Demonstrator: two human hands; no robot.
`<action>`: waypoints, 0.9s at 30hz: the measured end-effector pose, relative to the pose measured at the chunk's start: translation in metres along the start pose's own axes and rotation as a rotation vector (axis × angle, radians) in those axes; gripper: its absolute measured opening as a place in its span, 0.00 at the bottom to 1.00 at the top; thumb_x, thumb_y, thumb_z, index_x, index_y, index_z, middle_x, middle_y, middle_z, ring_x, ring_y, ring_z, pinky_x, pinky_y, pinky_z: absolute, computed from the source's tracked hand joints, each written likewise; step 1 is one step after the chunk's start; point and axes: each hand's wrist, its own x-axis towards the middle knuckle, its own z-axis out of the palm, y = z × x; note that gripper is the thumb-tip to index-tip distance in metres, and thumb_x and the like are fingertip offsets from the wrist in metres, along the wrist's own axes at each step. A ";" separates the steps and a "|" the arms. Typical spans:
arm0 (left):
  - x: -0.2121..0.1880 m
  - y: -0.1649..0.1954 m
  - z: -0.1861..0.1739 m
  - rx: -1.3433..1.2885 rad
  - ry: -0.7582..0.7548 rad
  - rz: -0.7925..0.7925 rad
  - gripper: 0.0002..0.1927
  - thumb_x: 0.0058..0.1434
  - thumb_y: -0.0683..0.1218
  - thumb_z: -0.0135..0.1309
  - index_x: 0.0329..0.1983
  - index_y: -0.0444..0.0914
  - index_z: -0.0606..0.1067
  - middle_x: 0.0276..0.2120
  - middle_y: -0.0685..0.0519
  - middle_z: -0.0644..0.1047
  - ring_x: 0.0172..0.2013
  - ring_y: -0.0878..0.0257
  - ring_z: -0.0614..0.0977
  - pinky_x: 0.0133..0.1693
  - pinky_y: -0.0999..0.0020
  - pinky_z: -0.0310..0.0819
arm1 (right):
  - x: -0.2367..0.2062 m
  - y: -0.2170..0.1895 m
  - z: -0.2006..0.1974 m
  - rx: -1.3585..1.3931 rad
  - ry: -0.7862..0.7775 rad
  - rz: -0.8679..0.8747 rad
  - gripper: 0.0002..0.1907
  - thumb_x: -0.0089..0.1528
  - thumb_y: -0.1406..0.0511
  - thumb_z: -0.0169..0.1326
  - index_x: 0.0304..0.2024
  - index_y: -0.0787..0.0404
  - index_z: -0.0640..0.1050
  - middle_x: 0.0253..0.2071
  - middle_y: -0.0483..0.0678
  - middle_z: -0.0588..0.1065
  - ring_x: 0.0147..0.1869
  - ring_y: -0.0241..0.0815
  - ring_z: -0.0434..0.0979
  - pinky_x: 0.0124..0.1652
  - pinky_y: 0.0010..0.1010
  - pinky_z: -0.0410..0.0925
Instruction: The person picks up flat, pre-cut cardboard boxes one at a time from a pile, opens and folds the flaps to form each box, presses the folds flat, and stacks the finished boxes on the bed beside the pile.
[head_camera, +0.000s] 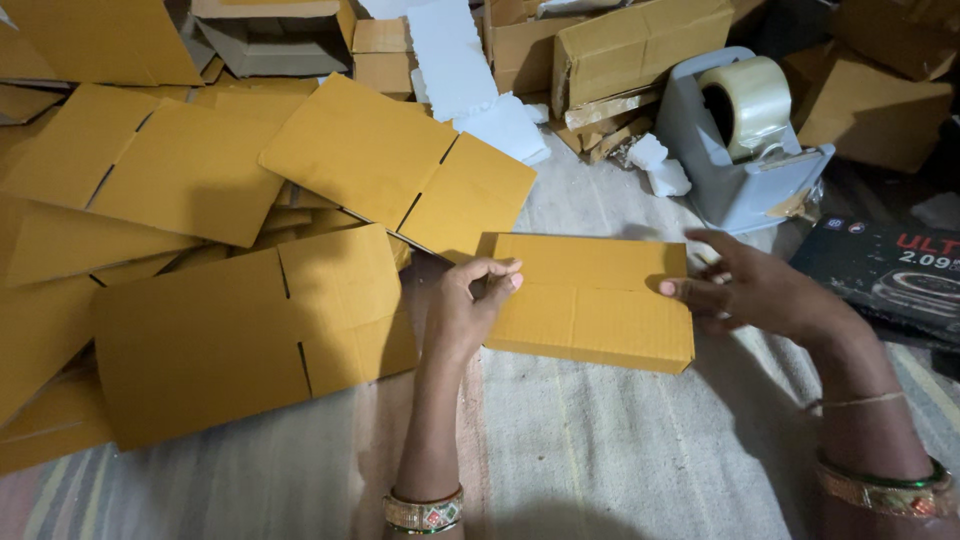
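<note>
Cardboard box (590, 300) lies at frame centre between both hands: left hand (470, 305) pinches its left edge, right hand (760, 290) presses fingers, spread narrowly, against its right end.

- A closed, rectangular brown cardboard box (590, 300) is lying on the striped cloth (600, 450), between the left hand (470, 300) and right hand (760, 290).
- Flat brown cardboard sheets (230, 300) are piling up to its left.
- A grey tape dispenser (740, 140) is sitting behind it, to the right.

bare forearms, gold bangles (423, 512) on both wrists
</note>
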 end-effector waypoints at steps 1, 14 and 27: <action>0.001 -0.002 0.001 -0.017 0.007 -0.017 0.14 0.57 0.51 0.64 0.42 0.39 0.83 0.46 0.52 0.86 0.46 0.68 0.86 0.51 0.69 0.77 | -0.001 -0.003 0.001 -0.031 -0.012 0.064 0.54 0.56 0.43 0.62 0.76 0.58 0.58 0.53 0.67 0.78 0.45 0.58 0.85 0.44 0.48 0.80; 0.014 -0.038 -0.014 -0.188 0.009 -0.256 0.35 0.45 0.52 0.74 0.51 0.29 0.76 0.40 0.44 0.85 0.38 0.60 0.87 0.38 0.71 0.83 | 0.007 -0.006 0.008 0.255 -0.110 -0.003 0.42 0.56 0.49 0.59 0.65 0.68 0.69 0.49 0.61 0.79 0.52 0.53 0.76 0.50 0.43 0.70; -0.001 -0.012 -0.021 -0.153 -0.217 0.009 0.39 0.43 0.50 0.75 0.57 0.33 0.74 0.45 0.51 0.82 0.44 0.64 0.83 0.47 0.69 0.79 | 0.031 0.015 0.001 0.716 -0.239 -0.267 0.39 0.57 0.60 0.59 0.70 0.64 0.66 0.64 0.53 0.74 0.69 0.46 0.69 0.66 0.39 0.60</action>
